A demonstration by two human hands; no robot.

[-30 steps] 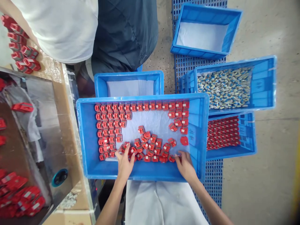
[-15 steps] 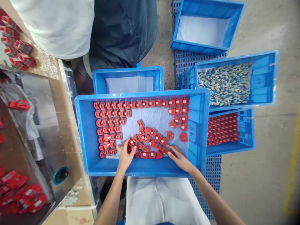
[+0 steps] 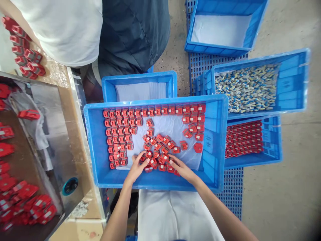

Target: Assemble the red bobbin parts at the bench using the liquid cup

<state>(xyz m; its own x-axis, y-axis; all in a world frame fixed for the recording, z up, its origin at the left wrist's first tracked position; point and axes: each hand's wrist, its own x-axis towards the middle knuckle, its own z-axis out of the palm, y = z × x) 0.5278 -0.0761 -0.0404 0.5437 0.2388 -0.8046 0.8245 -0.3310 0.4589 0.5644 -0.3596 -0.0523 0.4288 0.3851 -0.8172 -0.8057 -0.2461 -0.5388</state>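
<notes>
Inside the long blue crate [image 3: 155, 185] lie many small red-and-grey plastic parts [image 3: 157, 146], some with white labels. Rows of them stand along the left side and far edge, while a loose cluster sits near the front. At this cluster's left, my left hand [image 3: 136, 169] has thumb and index finger curled around red parts. My right hand [image 3: 182, 170] bears on the cluster from the right, its thumb and fingers around parts there. Fingertips of both hands are partly hidden among the parts. White sheeting [image 3: 165, 123] lines the crate floor.
On the left, a workbench [image 3: 72, 134] carries heaps of red parts [image 3: 30, 204]. A person in dark trousers [image 3: 135, 33] is close beyond the crate. Other blue crates [image 3: 139, 77] surround mine; one at right holds small white, blue and yellow pieces [image 3: 248, 88].
My right hand has moved left toward my left hand, and the loose red parts between them are bunched closer together. My left hand has shifted slightly right. The whole view has shifted a little.
</notes>
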